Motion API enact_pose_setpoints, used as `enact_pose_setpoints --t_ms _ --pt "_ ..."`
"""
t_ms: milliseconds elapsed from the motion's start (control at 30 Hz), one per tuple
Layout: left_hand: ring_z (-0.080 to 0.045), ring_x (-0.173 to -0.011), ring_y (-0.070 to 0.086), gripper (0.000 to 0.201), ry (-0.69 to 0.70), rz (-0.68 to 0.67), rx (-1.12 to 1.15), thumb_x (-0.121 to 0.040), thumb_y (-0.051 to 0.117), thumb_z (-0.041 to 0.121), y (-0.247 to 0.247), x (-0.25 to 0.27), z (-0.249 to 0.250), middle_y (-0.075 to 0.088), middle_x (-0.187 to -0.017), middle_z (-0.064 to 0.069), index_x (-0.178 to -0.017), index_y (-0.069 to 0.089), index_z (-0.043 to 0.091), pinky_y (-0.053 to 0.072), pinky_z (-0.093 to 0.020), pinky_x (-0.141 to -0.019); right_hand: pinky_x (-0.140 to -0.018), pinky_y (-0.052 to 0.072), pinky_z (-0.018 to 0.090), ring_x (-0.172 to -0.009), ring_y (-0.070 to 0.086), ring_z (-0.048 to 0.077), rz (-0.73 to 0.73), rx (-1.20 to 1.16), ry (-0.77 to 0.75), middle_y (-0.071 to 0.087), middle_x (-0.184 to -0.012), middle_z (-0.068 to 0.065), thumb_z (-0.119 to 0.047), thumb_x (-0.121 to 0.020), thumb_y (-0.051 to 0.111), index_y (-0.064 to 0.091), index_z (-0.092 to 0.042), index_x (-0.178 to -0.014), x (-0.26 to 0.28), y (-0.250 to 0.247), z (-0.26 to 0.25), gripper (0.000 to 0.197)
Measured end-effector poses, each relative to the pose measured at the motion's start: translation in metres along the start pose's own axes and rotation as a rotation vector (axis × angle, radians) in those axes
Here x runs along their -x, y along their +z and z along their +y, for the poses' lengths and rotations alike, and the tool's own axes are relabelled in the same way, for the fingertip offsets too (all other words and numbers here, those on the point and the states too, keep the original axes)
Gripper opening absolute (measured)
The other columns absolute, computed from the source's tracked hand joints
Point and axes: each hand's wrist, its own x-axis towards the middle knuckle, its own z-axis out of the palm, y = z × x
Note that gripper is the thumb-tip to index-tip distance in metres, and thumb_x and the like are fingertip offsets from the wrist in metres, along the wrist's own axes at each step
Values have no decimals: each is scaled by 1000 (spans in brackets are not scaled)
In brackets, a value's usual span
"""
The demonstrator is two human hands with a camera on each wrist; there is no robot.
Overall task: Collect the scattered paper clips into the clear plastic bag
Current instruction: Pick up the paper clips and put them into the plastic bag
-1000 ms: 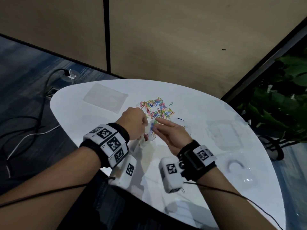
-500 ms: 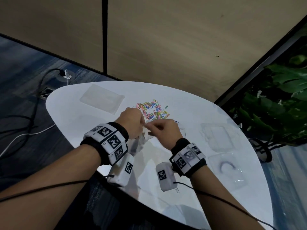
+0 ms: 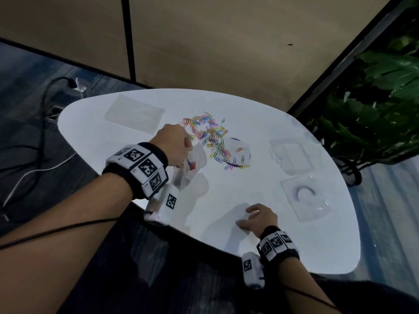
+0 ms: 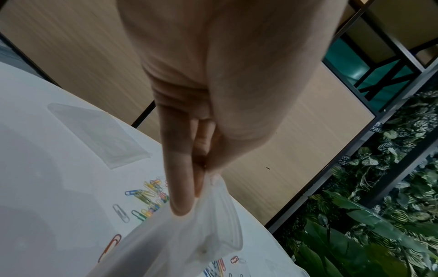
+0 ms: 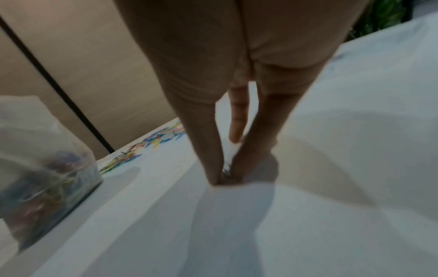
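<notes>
On the table [image 3: 260,223], near edge, our right hand [image 3: 258,219] is down on a stray clip [image 5: 226,171]: thumb and forefinger closing on it, tips on the surface. The wrist view shows a sliver of wire between them; we can't tell if it's actually off the table yet. Left hand [image 3: 173,147] pinches the bag [image 3: 192,164] by its rim, mouth held up beside the pile [image 3: 213,139], a few clips already inside.

Step in hand, as we read it: picking the outlier, well apart from the main heap. Most clips are not yet bagged.

Next move calls for getting a nail under thin flat wire on a smooth glossy top, which tends to slide rather than lift. Then carry it across to the bag mouth, which is limp film and needs holding open.

Clips: small bent-wire loops, coloured coating, slick. Bag: soft, clear, crinkled, slumping under its load. Table: white, hard, rounded edge.
</notes>
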Motion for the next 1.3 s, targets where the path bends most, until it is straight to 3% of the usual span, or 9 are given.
enact_pose_setpoints --t_ms 133,233,333,500,633,733,900,1167,1300 --pt "-28 -67 77 13 -5 -2 5 -93 63 5 -2 1 -9 62 -71 3 -86 70 14 65 -39 -72 -87 56 28 -78 64 16 167 -91 -42 71 -86 2 -24 -68 87 73 -14 -94 -21 10 -21 31" --pt "-26 -62 77 12 -17 -1 17 -94 65 11 -5 0 -11 63 -69 3 -85 69 17 66 -38 -71 -86 48 18 -86 64 16 194 -86 -46 73 -102 4 -28 -71 85 71 -15 -103 -51 2 -51 37" --pt "-26 -61 76 11 -24 -6 30 -95 64 11 -8 -3 -12 64 -67 2 -86 70 15 66 -38 -71 -98 50 28 -108 64 24 192 -22 -98 68 -118 8 -32 -68 85 63 -16 -120 -78 -5 -87 58" --pt "-27 -62 76 9 -24 -13 36 -95 63 10 -9 -9 -12 64 -68 -1 -92 72 10 66 -41 -71 -83 43 18 -111 62 21 111 26 -252 64 -124 5 -28 -66 85 59 -19 -131 -105 0 -129 70" --pt "-29 -63 77 9 -23 -14 30 -95 64 9 -8 -10 -12 66 -71 -2 -92 72 10 66 -41 -71 -91 45 23 -115 58 25 69 165 -387 49 -131 9 -29 -72 82 57 -22 -135 -118 10 -151 68" --pt "-29 -64 77 10 -17 -18 18 -95 63 7 -6 -10 -10 61 -71 3 -94 72 9 66 -40 -72 -100 42 28 -114 54 27 76 329 -506 50 -126 12 -22 -81 75 65 -21 -128 -120 14 -164 48" --pt "-26 -61 76 11 -14 -12 7 -95 62 7 -6 -11 -8 61 -76 2 -96 72 10 66 -36 -67 -85 55 30 -92 68 29 167 347 -533 74 -97 13 -10 -85 65 78 -9 -96 -115 18 -172 18" --pt "-24 -60 76 12 -14 0 5 -97 60 9 -5 -10 -7 63 -72 1 -96 72 11 63 -30 -63 -82 59 27 -77 75 16 112 -343 -178 77 -80 1 -20 -78 79 80 -16 -86 -126 -10 -141 9" --pt "-25 -61 77 13 -17 11 4 -97 60 8 -5 -11 -4 63 -71 1 -95 72 10 63 -29 -62 -82 58 23 -85 75 19 -173 -998 -163 74 -99 17 -3 -84 72 73 0 -95 -99 -27 -148 12"
